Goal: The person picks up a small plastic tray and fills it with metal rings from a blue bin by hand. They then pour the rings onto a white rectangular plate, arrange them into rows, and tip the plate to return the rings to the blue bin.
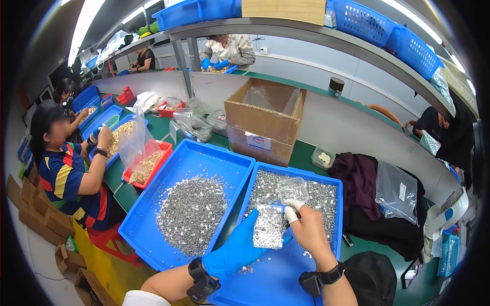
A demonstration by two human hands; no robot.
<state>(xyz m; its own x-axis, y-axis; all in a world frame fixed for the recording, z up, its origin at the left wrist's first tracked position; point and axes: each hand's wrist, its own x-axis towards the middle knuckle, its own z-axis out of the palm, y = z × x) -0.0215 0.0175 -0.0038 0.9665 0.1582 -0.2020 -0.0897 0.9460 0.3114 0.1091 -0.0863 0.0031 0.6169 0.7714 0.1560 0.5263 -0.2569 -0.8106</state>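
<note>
My left hand [232, 250], in a blue glove, grips a small square tray [268, 227] filled with small silvery ring-like metal parts. The tray is held over the right blue bin [298, 270]. My right hand [310, 229] wears white finger cots on its thumb and a finger and is closed on the near edge of a clear plastic box [293, 189]. That box is just beyond the tray, above the heap of metal parts [324, 201]; how full it is cannot be made out. Loose parts are scattered near the left hand.
A left blue bin [145, 229] holds a larger heap of metal parts [191, 214]. Behind stand a cardboard box [263, 120] and a small lidded tub [323, 158]. Dark cloth [357, 178] and a plastic bag [397, 191] lie right. A co-worker [66, 158] sits left; a shelf [306, 30] spans above.
</note>
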